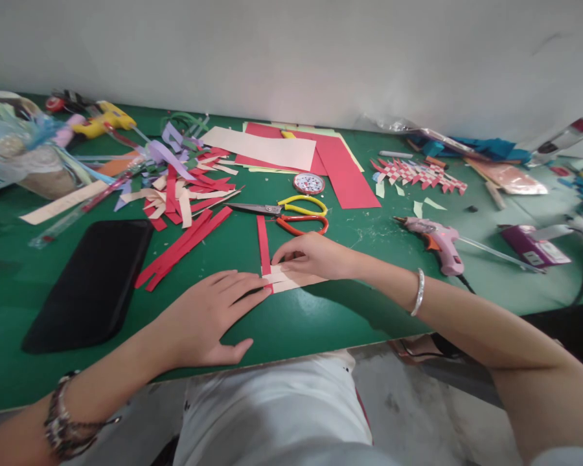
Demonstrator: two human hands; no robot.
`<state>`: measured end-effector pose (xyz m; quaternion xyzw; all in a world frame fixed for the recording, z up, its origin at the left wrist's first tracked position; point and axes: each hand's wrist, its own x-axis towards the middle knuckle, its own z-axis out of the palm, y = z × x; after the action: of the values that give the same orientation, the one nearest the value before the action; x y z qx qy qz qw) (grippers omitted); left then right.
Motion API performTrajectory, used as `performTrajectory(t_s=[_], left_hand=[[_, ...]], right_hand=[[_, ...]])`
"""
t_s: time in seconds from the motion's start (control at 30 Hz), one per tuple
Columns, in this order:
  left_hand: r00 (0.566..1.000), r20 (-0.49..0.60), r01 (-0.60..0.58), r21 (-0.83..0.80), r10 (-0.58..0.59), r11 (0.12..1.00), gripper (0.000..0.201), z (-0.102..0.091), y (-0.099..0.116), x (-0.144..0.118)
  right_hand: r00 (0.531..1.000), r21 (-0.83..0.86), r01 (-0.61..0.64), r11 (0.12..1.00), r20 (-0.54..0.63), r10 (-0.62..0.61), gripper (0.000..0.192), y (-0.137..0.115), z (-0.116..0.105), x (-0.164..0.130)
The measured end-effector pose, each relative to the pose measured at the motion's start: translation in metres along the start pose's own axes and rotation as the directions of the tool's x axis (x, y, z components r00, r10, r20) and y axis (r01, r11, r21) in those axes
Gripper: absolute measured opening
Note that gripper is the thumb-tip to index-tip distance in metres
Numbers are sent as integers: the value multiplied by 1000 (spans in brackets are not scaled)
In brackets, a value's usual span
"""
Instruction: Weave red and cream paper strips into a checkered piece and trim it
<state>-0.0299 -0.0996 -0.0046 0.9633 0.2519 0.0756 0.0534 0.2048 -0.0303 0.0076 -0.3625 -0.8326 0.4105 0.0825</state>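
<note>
Red paper strip (263, 243) crosses cream paper strips (291, 285); early, I'd judge: loose red strips (182, 243) unused, ten o'clock. Left hand (216, 310) spread, right hand (315, 255) narrowed, grip unclear onscreen.

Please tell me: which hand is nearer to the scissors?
Right. The right hand is close to the scissors, on their near side; the left hand is also on that side, but farther away and more leftward.

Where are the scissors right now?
Central in the head view, the scissors lie just beyond the right hand, blades pointing left past the far end of the red paper strip crossing the cream strips.
</note>
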Motion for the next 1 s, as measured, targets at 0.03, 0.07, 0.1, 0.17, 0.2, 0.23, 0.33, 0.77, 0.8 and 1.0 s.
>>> performTrajectory(t_s=[0.03, 0.07, 0.1, 0.17, 0.2, 0.23, 0.33, 0.77, 0.8, 1.0], left_hand=[[1000, -3, -3, -1, 3, 1000, 57, 0, 0, 0], [1000, -8, -6, -2, 6, 1000, 57, 0, 0, 0], [1000, -13, -6, -3, 6, 1000, 58, 0, 0, 1], [1000, -20, -6, -8, 6, 1000, 59, 0, 0, 1], [1000, -22, -7, -10, 7, 1000, 59, 0, 0, 1], [1000, -25, -6, -12, 6, 1000, 60, 1, 0, 1], [1000, -29, -5, -14, 5, 1000, 61, 1, 0, 0], [999, -35, 26, -85, -29, 996, 63, 3, -3, -3], [999, -28, 31, -94, -34, 995, 63, 2, -3, -3], [995, -2, 101, -126, -102, 987, 49, -3, -1, 5]], right_hand=[[1000, -3, 5, 1000, 6, -5, 18, 0, 0, 0], [1000, -6, 10, 1000, 11, -10, 18, 0, -1, 0], [1000, -9, 13, 1000, 15, -13, 18, 0, -1, 0], [1000, -10, 21, 1000, 19, -21, 18, -1, -2, 0], [1000, -11, 23, 1000, 19, -23, 18, -1, -2, 1], [999, -13, 25, 1000, 21, -25, 18, -1, -2, 1], [999, -12, 28, 1000, 26, -28, 18, -1, -2, 1], [996, -103, 88, 991, 30, -85, 23, -2, -1, 0], [996, -108, 89, 990, 32, -86, 23, -3, -1, 0], [994, -182, 111, 977, 44, -104, 23, -5, -2, -2]])
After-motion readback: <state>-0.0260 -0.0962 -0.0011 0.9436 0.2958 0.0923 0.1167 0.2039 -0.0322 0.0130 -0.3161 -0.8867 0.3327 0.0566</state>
